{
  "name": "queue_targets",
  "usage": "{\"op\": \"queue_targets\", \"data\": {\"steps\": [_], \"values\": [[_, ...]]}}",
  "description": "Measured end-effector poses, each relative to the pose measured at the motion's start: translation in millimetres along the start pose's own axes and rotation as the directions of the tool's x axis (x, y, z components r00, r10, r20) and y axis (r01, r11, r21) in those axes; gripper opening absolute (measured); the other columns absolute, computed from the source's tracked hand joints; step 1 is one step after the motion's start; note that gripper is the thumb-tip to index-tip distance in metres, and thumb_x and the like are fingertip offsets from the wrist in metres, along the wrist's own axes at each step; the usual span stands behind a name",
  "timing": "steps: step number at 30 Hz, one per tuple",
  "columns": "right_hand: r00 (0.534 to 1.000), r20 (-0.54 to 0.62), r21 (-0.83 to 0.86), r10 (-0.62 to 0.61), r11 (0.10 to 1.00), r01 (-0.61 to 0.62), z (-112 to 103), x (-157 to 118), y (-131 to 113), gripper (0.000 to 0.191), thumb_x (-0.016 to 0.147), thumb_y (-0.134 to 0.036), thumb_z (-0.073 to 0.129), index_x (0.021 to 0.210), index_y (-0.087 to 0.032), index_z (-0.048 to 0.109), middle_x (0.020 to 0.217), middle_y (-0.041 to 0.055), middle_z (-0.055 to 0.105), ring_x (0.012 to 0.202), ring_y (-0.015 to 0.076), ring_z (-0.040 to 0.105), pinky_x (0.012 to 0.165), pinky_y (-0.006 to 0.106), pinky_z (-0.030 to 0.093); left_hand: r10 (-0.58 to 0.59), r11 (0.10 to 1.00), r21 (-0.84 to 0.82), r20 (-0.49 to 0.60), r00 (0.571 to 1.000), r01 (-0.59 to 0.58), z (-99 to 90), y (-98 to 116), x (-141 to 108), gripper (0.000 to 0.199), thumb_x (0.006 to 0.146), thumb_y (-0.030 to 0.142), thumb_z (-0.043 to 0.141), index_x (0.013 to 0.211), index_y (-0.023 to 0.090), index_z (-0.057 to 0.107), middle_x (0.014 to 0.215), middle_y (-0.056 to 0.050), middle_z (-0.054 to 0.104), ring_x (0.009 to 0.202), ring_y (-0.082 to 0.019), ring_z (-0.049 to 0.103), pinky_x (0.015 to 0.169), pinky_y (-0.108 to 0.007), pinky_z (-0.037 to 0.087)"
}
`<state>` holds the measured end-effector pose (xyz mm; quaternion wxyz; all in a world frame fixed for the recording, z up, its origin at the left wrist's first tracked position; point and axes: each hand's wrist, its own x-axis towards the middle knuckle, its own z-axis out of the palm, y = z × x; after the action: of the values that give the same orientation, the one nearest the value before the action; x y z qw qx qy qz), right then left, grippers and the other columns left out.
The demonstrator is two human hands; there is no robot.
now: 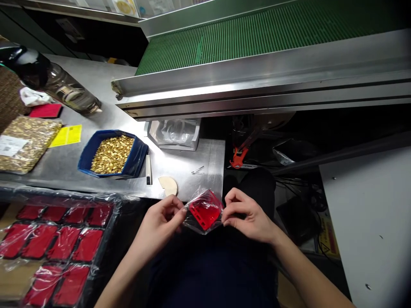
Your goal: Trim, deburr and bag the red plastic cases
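A red plastic part (207,210) sits inside a clear plastic bag (195,224), held over my lap just off the metal table's front edge. With thumb and fingers closed, my left hand (167,214) pinches the bag's left side. On the opposite side, my right hand (245,214) grips the bag's right edge between thumb and curled fingers. The bag is stretched between both hands and tilted, one corner upward. Just beyond it on the table lie a round beige piece with a notch (168,185) and a small thin metal tool (198,170).
A blue bin (86,156) of small gold pieces stands on the table, near a bottle (72,92) and a bag of gold pieces (28,141). Red parts (64,241) lie under plastic in a crate at lower left. A green conveyor (240,36) crosses the back.
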<state>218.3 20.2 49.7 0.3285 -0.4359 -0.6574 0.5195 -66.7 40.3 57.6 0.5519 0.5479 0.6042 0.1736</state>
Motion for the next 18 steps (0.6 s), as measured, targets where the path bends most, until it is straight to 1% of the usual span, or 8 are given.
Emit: {"op": "queue_targets", "data": {"steps": [4, 6, 9, 12, 14, 16, 17, 18], "values": [[0.993, -0.043, -0.19, -0.113, 0.976, 0.103, 5.1, -6.2, -24.8, 0.012, 0.091, -0.015, 0.072, 0.096, -0.025, 0.075, 0.104, 0.0027, 0.057, 0.091, 0.0143, 0.06, 0.076, 0.027, 0.051, 0.163, 0.922, 0.382, -0.248, 0.955, -0.058, -17.2, 18.2, -18.1, 0.016, 0.089, 0.038, 0.065, 0.082, 0.025, 0.067, 0.067, 0.003, 0.066, 0.059, -0.016, 0.06, 0.058, -0.027, 0.04], [0.979, -0.035, -0.264, -0.201, 0.947, 0.185, 12.9, -3.5, -34.6, 0.015, 0.091, -0.012, 0.07, 0.098, -0.024, 0.073, 0.113, 0.0043, 0.062, 0.099, 0.0164, 0.063, 0.084, 0.03, 0.053, 0.255, 0.907, 0.398, -0.261, 0.931, -0.136, -22.3, 27.8, -22.3, 0.011, 0.09, 0.034, 0.067, 0.084, 0.025, 0.07, 0.073, 0.002, 0.069, 0.063, -0.016, 0.062, 0.06, -0.027, 0.041], [0.955, 0.009, -0.175, -0.297, 0.94, 0.294, 30.4, 7.9, -45.9, 0.015, 0.092, -0.01, 0.066, 0.096, -0.024, 0.07, 0.131, 0.0057, 0.063, 0.117, 0.0209, 0.063, 0.1, 0.035, 0.052, 0.35, 0.937, 0.05, -0.131, 0.927, -0.347, -18.1, 37.1, -23.0, 0.01, 0.092, 0.033, 0.072, 0.088, 0.025, 0.077, 0.097, -0.004, 0.072, 0.09, -0.02, 0.068, 0.079, -0.027, 0.05], [0.931, -0.137, -0.006, -0.339, 0.94, 0.341, 55.6, 22.3, -53.8, 0.017, 0.094, -0.009, 0.064, 0.097, -0.025, 0.069, 0.116, 0.0034, 0.068, 0.108, 0.0179, 0.066, 0.095, 0.031, 0.055, 0.414, 0.817, -0.435, -0.015, 0.91, -0.379, 1.6, 31.7, -22.8, 0.016, 0.091, 0.038, 0.075, 0.087, 0.023, 0.081, 0.125, -0.01, 0.066, 0.118, -0.028, 0.065, 0.104, -0.037, 0.049], [0.886, -0.368, 0.02, -0.281, 0.951, 0.31, 75.2, 30.3, -56.9, 0.015, 0.093, -0.011, 0.066, 0.097, -0.026, 0.07, 0.103, 0.0011, 0.067, 0.098, 0.0153, 0.066, 0.089, 0.027, 0.054, 0.424, 0.715, -0.625, 0.032, 0.905, -0.313, 18.4, 20.0, -25.3, 0.03, 0.092, 0.049, 0.072, 0.111, 0.027, 0.079, 0.135, -0.012, 0.062, 0.123, -0.031, 0.063, 0.107, -0.044, 0.049], [0.805, -0.569, 0.028, -0.166, 0.975, 0.221, 92.7, 35.9, -57.1, 0.008, 0.092, -0.017, 0.072, 0.092, -0.025, 0.071, 0.098, 0.0006, 0.066, 0.094, 0.0145, 0.065, 0.086, 0.023, 0.053, 0.485, 0.601, -0.71, -0.04, 0.873, -0.366, 32.0, 6.8, -30.9, 0.084, 0.063, 0.053, 0.095, 0.138, 0.031, 0.064, 0.152, -0.013, 0.049, 0.139, -0.038, 0.05, 0.117, -0.051, 0.041], [0.798, -0.597, 0.069, -0.084, 0.985, 0.156, 99.2, 37.8, -55.5, 0.004, 0.091, -0.022, 0.074, 0.089, -0.024, 0.071, 0.098, 0.0011, 0.066, 0.093, 0.0148, 0.066, 0.085, 0.022, 0.054, 0.486, 0.581, -0.724, -0.058, 0.872, -0.372, 36.0, 1.1, -35.1, 0.09, 0.059, 0.049, 0.099, 0.139, 0.031, 0.062, 0.153, -0.013, 0.046, 0.141, -0.039, 0.047, 0.118, -0.051, 0.04], [0.824, -0.567, 0.134, 0.008, 0.988, 0.082, 103.8, 39.2, -52.5, 0.008, 0.09, -0.029, 0.075, 0.087, -0.023, 0.071, 0.099, 0.002, 0.068, 0.092, 0.0157, 0.067, 0.082, 0.022, 0.055, 0.459, 0.58, -0.728, -0.08, 0.885, -0.366, 37.2, -3.6, -40.0, 0.086, 0.059, 0.046, 0.099, 0.136, 0.03, 0.063, 0.15, -0.013, 0.048, 0.139, -0.038, 0.049, 0.116, -0.05, 0.041]]}}
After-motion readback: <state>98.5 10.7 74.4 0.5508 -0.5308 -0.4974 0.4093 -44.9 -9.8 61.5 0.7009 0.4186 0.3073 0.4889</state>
